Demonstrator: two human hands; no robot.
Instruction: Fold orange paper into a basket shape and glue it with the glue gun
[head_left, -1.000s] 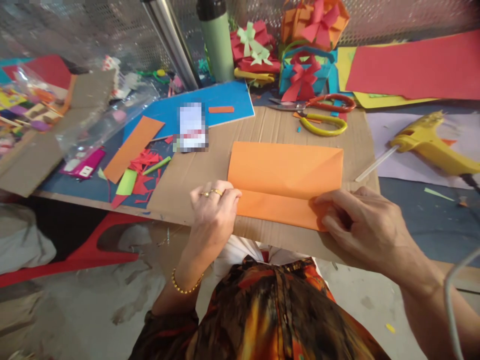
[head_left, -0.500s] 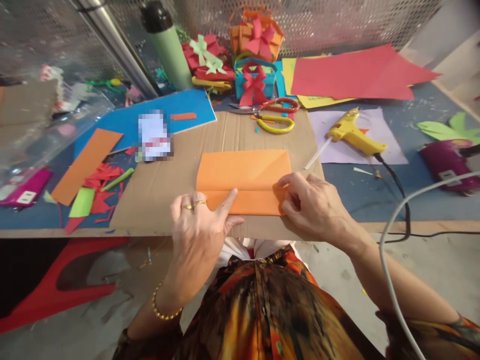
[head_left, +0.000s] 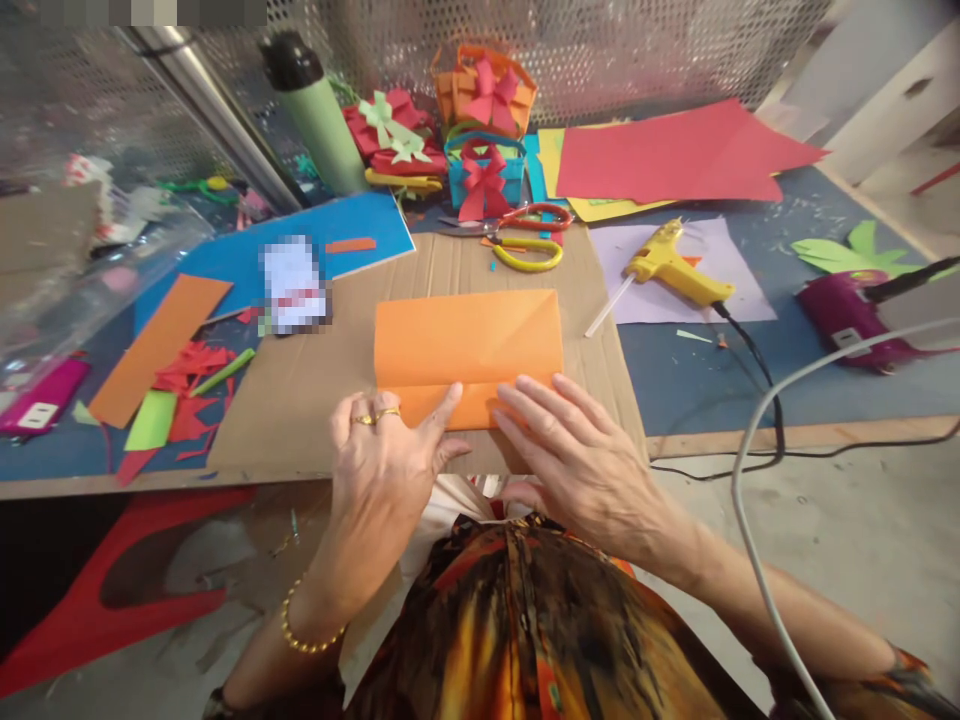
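Head view: both hands (head_left: 386, 465) (head_left: 581, 465) spread over near edge of orange paper (head_left: 465, 335), cardboard margin (head_left: 300, 400) leftward.

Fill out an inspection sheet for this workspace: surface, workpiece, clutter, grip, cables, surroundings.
Surface: brown cardboard on a blue tabletop.
Workpiece: orange sheet on the cardboard, creased parallel to its near edge.
Clutter: red scraps and an orange strip at left; scissors beyond the sheet; glue gun at right.
Grip: left hand, index finger on the sheet; right hand, fingers over its near right part.
Cables: black cord from the glue gun; grey cable crossing the right forearm in view.
Surroundings: perforated screen behind.
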